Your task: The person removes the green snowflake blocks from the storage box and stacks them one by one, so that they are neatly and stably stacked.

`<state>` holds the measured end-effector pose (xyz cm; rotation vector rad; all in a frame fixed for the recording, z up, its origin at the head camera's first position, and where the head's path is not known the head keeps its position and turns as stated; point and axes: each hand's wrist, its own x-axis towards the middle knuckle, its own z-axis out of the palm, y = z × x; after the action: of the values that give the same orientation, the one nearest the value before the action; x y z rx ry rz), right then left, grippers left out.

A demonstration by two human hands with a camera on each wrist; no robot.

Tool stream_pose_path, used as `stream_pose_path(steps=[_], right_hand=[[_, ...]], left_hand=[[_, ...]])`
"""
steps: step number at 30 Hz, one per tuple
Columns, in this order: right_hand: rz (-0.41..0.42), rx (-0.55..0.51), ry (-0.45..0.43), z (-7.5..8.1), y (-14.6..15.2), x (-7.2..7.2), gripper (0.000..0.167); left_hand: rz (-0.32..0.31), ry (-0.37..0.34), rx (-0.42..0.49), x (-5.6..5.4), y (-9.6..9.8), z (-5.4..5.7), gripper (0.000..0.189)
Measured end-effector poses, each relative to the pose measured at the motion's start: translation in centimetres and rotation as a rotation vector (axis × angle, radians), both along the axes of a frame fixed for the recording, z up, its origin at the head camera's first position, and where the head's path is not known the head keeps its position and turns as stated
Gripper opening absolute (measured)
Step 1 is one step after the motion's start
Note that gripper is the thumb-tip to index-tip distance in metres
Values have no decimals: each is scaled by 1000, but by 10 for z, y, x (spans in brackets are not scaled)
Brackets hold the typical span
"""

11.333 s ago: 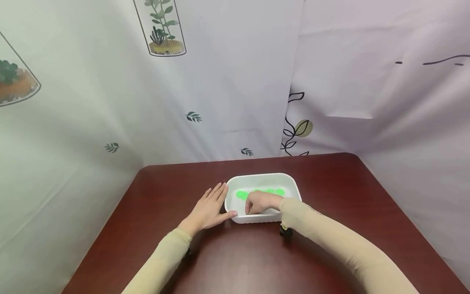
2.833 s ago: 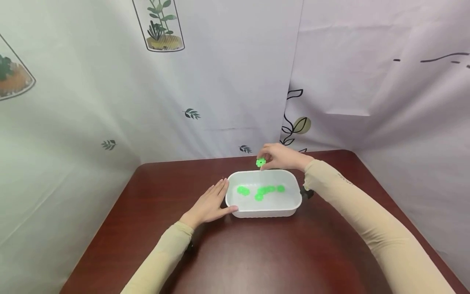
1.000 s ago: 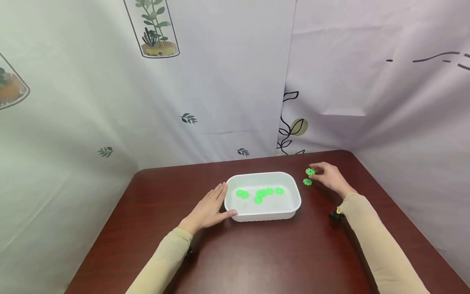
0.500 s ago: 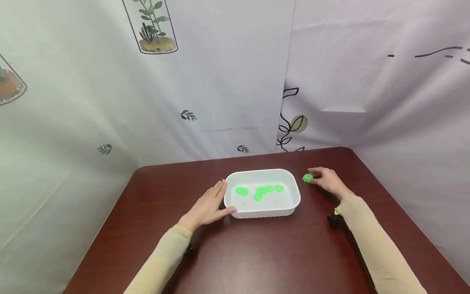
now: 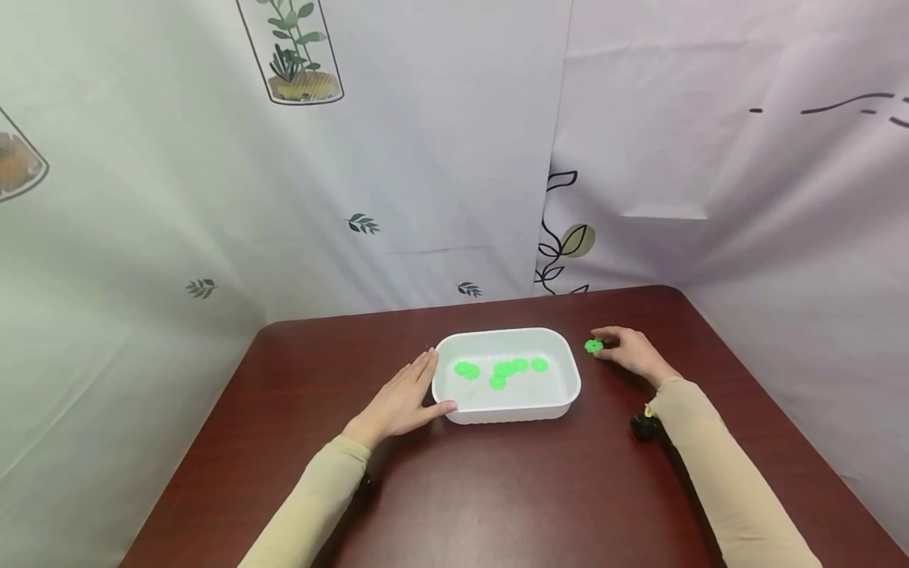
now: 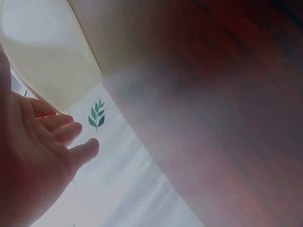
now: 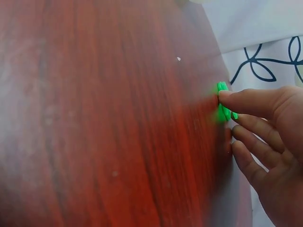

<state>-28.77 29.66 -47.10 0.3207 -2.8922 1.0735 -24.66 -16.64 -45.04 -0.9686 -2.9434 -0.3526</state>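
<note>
Near the far right corner of the table (image 5: pixel 511 489), my right hand (image 5: pixel 634 351) pinches green notched discs (image 5: pixel 591 345), just off the right edge of the white tray (image 5: pixel 507 413); a light, level grip should keep them aligned. My left hand (image 5: pixel 399 401), fingers straight, thumb apart, touches the tray's left edge.

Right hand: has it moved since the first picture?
Yes: the right hand has moved rightward and farther away over the table, out of the tub.
</note>
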Motion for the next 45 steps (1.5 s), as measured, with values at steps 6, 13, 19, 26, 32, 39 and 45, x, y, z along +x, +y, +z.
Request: stream_pose_path(steps=[6, 13, 19, 26, 32, 39, 45], right_hand=[[11, -8, -11, 0, -1, 2, 50], [4, -17, -4, 0, -4, 1, 52], [-10, -7, 7, 2, -3, -1, 50], [-8, -20, 1, 2, -3, 1, 50], [15, -35, -21, 1, 0, 4, 56], [35, -38, -16, 27, 0, -2, 57], [94, 19, -21, 57, -21, -6, 56]], left_hand=[[-7, -6, 3, 3, 0, 0, 99], [-2, -6, 5, 3, -1, 2, 100], [-3, 11, -4, -1, 0, 3, 100], [-2, 9, 4, 2, 0, 3, 101], [2, -4, -5, 5, -2, 2, 102], [5, 29, -2, 2, -3, 6, 100], [-3, 3, -11, 5, -2, 2, 100]])
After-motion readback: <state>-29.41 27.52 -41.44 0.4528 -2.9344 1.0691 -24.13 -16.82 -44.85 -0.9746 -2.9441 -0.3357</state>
